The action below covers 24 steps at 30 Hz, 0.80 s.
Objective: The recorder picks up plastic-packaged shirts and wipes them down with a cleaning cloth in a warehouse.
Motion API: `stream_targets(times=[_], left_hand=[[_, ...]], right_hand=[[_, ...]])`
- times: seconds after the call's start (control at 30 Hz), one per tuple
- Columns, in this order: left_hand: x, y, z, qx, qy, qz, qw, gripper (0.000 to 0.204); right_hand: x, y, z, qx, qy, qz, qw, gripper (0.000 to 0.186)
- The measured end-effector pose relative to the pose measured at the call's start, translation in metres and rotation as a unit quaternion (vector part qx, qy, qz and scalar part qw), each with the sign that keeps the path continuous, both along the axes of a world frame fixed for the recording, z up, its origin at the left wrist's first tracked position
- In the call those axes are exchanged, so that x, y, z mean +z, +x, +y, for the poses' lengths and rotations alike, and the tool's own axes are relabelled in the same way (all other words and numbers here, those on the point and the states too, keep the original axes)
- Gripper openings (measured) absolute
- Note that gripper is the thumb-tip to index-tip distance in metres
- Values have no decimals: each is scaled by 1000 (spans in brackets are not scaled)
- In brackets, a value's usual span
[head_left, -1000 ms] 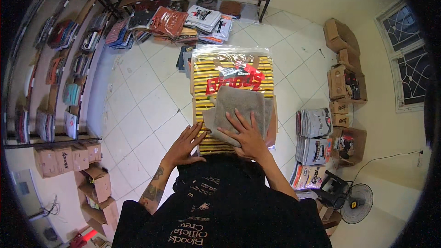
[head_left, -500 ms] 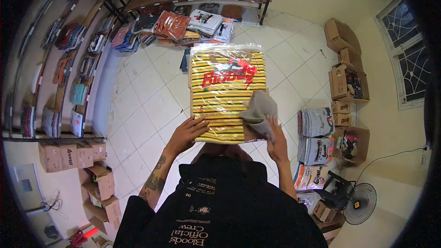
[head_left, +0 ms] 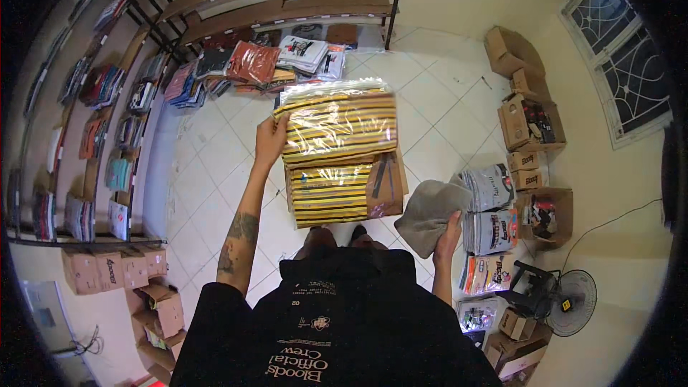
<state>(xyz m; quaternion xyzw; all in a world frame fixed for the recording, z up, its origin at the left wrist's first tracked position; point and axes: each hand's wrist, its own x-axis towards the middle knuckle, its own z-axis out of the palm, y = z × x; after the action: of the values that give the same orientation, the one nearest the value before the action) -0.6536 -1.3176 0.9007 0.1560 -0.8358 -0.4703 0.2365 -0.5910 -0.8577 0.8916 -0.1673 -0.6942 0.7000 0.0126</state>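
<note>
A yellow-and-black striped shirt in a clear plastic bag (head_left: 340, 129) lies over another bagged striped shirt (head_left: 330, 193), whose near part shows a brown patch at the right. My left hand (head_left: 271, 140) is closed on the left edge of the upper bag, which is tilted or folded up so its plain striped side faces me; the thumb lies over the plastic. Out to the right, my right hand (head_left: 448, 236) grips a grey cloth (head_left: 433, 215) by its right side. The cloth hangs apart from the bags. Brown cardboard edges show beside the lower bag.
Bagged clothes (head_left: 254, 62) lie in piles by the back shelf (head_left: 287, 11). Left shelves (head_left: 107, 115) hold folded clothes. At right stand bagged stacks (head_left: 494, 229), cardboard boxes (head_left: 527, 122) and a fan (head_left: 566, 302). Tiled floor (head_left: 222, 172) surrounds me.
My left hand has moved forward and taken the upper bag's edge; the printed front has turned out of sight. My right hand has drawn the grey cloth off the bag to the right.
</note>
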Motion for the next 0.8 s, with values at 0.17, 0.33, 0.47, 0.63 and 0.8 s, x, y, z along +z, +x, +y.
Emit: stream_targets(times=[0.17,0.33,0.47,0.63,0.8], left_hand=[[-39,-29,-31,-16,-7,-73,997,54],[-58,-37,-49,-109,30,-106,988,58],[-66,-42,-72,-180,81,-168,966,62],[-57,-49,-75,-251,258,-215,908,56],[-67,-52,-84,-287,235,-244,896,59]], right_hand=[[-11,0,-1,16,-42,-14,999,69],[50,-6,-54,-54,-12,35,998,66],[81,-29,-109,-32,77,122,989,58],[92,-78,-180,233,261,89,933,53],[43,-103,-281,370,577,142,714,87]])
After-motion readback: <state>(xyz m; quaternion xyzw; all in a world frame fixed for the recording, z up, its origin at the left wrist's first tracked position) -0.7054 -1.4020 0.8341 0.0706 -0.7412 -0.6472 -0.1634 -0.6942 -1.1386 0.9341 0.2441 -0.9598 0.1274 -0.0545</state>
